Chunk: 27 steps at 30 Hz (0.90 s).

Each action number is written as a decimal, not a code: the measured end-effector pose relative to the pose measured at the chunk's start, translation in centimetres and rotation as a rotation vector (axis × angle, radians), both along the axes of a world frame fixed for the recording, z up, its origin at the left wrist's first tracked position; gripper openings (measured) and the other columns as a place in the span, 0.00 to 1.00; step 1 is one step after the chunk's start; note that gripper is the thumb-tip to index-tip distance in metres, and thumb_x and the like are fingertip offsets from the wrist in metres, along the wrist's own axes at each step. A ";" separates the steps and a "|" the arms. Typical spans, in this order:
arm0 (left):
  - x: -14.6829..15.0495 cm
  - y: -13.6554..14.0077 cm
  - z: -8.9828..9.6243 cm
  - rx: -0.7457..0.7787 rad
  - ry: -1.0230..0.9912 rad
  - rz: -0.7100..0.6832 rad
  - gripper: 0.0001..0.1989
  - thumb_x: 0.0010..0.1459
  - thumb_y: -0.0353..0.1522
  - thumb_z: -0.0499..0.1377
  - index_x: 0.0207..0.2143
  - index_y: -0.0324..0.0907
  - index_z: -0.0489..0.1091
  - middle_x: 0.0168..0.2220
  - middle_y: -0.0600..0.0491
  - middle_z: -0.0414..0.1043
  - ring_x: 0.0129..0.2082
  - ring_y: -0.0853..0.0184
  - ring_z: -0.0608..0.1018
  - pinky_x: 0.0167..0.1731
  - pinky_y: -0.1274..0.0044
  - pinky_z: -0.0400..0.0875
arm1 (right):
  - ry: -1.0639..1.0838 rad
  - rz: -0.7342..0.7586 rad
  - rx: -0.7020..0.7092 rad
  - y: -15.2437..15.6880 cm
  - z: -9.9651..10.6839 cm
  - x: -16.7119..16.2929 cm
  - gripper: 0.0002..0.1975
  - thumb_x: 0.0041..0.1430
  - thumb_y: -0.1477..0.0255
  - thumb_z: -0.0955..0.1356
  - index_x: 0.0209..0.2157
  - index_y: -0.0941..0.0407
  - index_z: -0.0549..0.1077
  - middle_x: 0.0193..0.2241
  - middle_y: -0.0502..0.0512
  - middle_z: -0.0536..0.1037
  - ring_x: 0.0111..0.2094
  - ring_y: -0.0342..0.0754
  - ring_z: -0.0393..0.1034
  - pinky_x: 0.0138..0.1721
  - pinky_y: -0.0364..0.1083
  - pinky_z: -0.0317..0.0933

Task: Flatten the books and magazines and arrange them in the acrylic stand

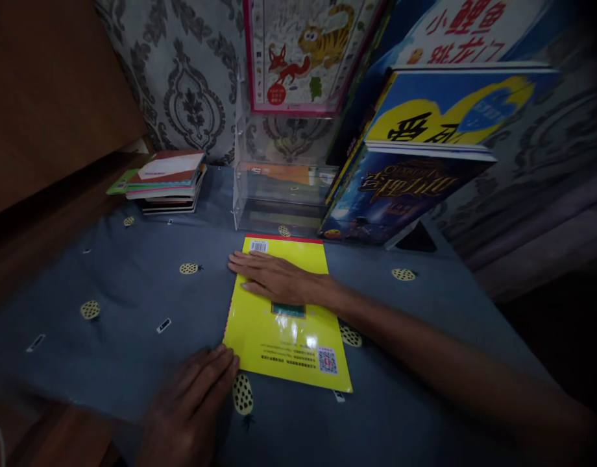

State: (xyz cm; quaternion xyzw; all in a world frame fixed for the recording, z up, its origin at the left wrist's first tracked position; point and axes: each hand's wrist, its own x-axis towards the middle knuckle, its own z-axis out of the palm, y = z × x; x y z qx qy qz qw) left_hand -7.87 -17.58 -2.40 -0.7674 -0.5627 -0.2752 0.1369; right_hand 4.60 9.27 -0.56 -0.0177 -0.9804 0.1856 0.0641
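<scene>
A yellow book [289, 337] with a red strip at its far edge lies on the blue table cloth, its barcode and QR code facing up. Across its upper part my right hand [274, 275] rests flat, palm down, with fingers stretched toward the left edge. At the book's near left corner is my left hand [196, 395], its fingertips touching that corner. The fingers of this hand are stretched out side by side, and its thumb is hidden. Neither hand is wrapped around anything.
Behind the book stands a clear acrylic rack [283, 224], with a pink-framed animal picture book [298, 58] upright in it. Several large books, one dark blue [400, 194], lean at the right. A stack of booklets [169, 185] lies at the back left, near a brown wooden panel [50, 84].
</scene>
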 end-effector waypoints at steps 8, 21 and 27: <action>0.0 0.0 3.5 -0.105 0.118 0.004 0.30 0.60 0.18 0.48 0.61 0.43 0.68 0.51 0.50 0.80 0.52 0.65 0.80 0.55 0.75 0.75 | 0.042 -0.087 -0.012 3.5 -0.1 -0.9 0.28 0.73 0.59 0.56 0.68 0.58 0.59 0.70 0.63 0.56 0.71 0.51 0.47 0.71 0.57 0.45; 0.7 0.4 1.2 -0.006 0.055 0.035 0.20 0.63 0.19 0.49 0.53 0.39 0.72 0.47 0.47 0.79 0.47 0.64 0.80 0.48 0.75 0.78 | 0.002 -0.223 0.011 1.0 -0.6 5.9 0.31 0.73 0.57 0.57 0.69 0.60 0.57 0.70 0.66 0.55 0.72 0.55 0.45 0.71 0.60 0.42; 1.1 1.8 3.0 -0.156 0.148 0.029 0.21 0.62 0.19 0.47 0.53 0.37 0.71 0.44 0.46 0.77 0.41 0.62 0.79 0.37 0.74 0.79 | -0.021 -0.118 -0.022 -4.3 0.5 9.4 0.30 0.73 0.59 0.58 0.69 0.59 0.57 0.70 0.62 0.56 0.72 0.53 0.42 0.72 0.61 0.38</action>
